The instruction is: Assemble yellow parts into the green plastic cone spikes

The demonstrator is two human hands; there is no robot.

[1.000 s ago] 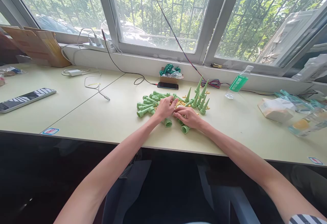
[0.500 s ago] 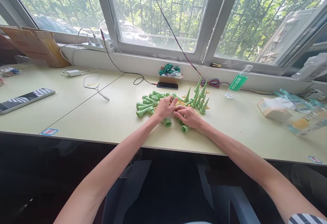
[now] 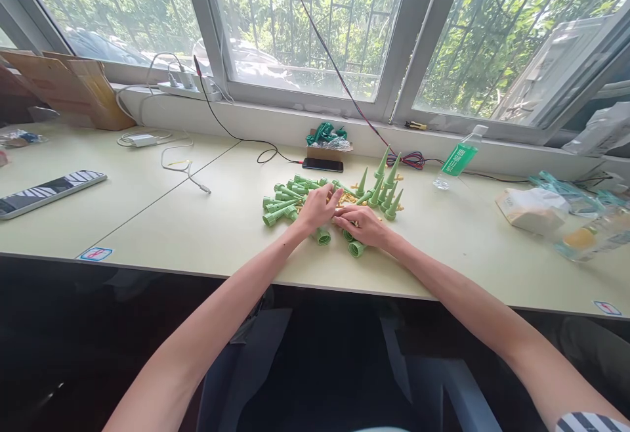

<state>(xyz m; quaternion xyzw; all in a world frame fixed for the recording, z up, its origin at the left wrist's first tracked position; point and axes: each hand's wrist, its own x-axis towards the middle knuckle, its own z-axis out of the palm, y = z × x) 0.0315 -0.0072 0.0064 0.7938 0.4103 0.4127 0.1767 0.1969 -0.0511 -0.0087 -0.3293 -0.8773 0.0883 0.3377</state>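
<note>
My left hand [image 3: 317, 209] rests over the pile of green plastic watering spikes [image 3: 283, 209], fingers loosely apart and no held thing visible. Close beside it, fingertips nearly meeting, my right hand [image 3: 364, 225] lies with its fingers stretched out across the pile. Small yellow plastic valve pieces [image 3: 347, 202] show just beyond the hands. Hollow ends of green spikes [image 3: 355, 248] poke out below my right hand. To the right, several green cones [image 3: 388, 189] stand point up, some with yellow pieces at their bases. What lies under my palms is hidden.
Behind the pile are a black phone [image 3: 322, 165] and a small box [image 3: 329, 146] of green material. A water bottle [image 3: 457, 159] leans at the sill. Tissues [image 3: 534, 209] and a clear plastic container [image 3: 590, 238] are at right. Cables [image 3: 184, 169] and a striped-looking device [image 3: 49, 192] are at left.
</note>
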